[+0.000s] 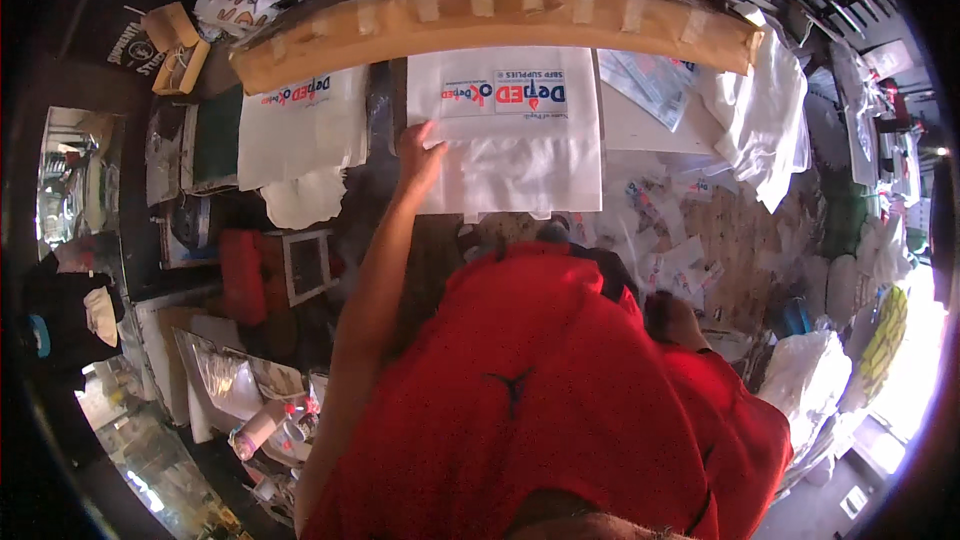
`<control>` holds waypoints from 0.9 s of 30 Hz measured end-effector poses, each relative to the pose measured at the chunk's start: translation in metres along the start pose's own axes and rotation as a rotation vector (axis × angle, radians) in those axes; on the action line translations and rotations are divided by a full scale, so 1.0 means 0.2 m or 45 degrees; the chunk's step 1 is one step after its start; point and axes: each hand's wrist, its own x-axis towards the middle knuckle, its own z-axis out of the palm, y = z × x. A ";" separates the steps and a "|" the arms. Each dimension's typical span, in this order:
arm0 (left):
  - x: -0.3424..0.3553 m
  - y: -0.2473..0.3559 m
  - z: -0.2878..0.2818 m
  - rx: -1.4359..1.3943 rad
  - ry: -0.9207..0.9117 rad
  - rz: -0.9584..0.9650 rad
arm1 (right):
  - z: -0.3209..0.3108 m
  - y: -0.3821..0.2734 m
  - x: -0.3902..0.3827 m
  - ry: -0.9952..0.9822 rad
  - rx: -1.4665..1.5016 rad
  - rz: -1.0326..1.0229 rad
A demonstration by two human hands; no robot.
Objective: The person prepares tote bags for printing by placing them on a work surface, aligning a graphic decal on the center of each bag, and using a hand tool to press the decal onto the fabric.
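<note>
In front of me a white printed sheet (520, 170), cloth-like, with blue and red print at its far end, lies flat below a long tan padded bar (490, 25). My left hand (421, 153) pinches its left edge, thumb on top and the other fingers partly hidden. Low beside the right of my red shirt is my right hand (675, 322). Its fingers are in shadow, so whether they hold anything is unclear.
Left of the bar hang more white printed sheets (305, 135). White cloth (765, 125) drapes over the right end of a pale table (655, 125). Printed scraps (680, 260) litter the floor at right. A red box-like object (242, 275) stands at left.
</note>
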 end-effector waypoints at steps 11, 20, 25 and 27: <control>0.19 0.80 0.69 0.469 0.048 0.846 | 0.34 -1.29 -0.70 0.118 -0.721 -1.289; 0.21 0.48 0.47 0.782 0.330 0.391 | 0.78 -1.88 -1.07 0.862 -0.718 -1.710; -0.08 0.13 -0.03 0.844 0.641 0.156 | 0.78 -1.68 -1.22 0.154 -0.553 -1.623; -0.30 0.08 -0.11 0.727 0.520 0.088 | 0.86 -1.58 -1.23 0.079 -0.489 -1.538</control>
